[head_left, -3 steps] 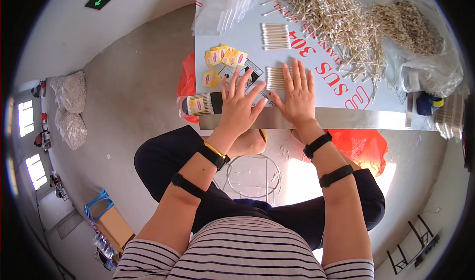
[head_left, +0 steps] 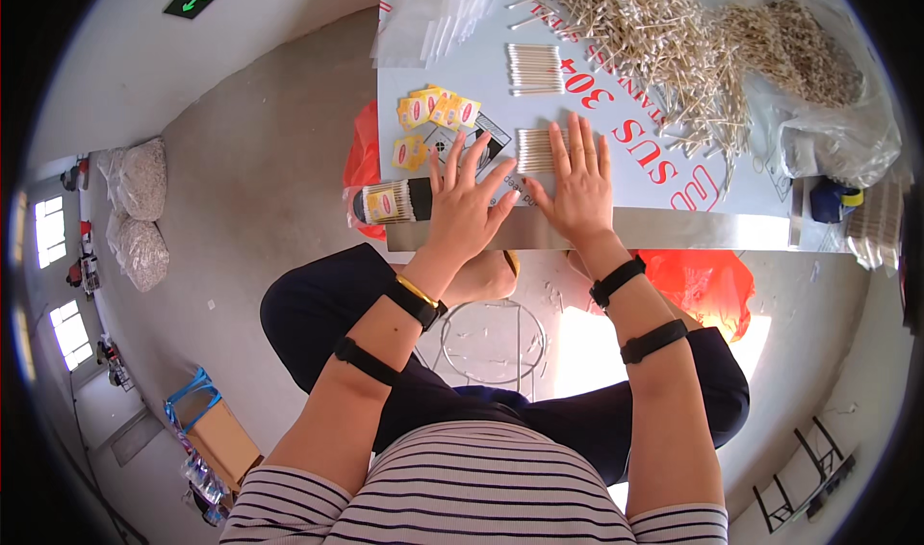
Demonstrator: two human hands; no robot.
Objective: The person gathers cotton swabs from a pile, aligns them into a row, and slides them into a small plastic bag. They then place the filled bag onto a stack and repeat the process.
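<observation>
My left hand (head_left: 465,201) rests at the table's near edge with its fingers spread. Beside it, to the left, lies a packed bundle of cotton swabs (head_left: 387,204) with a yellow label card, set against a black strip. My right hand (head_left: 579,185) is flat, fingers stretched out, partly covering a neat row of cotton swabs (head_left: 533,151). A second row of swabs (head_left: 535,69) lies just beyond it. Yellow and white label cards (head_left: 439,109) are spread past my left fingertips, with a few more cards (head_left: 410,153) nearer. Neither hand holds anything.
A large loose heap of cotton swabs (head_left: 654,44) covers the far right of the table (head_left: 635,174). Clear plastic bags (head_left: 438,20) are fanned at the far left. A bag of swabs (head_left: 804,64) slumps at the right. Red plastic bags (head_left: 698,285) hang below the edge.
</observation>
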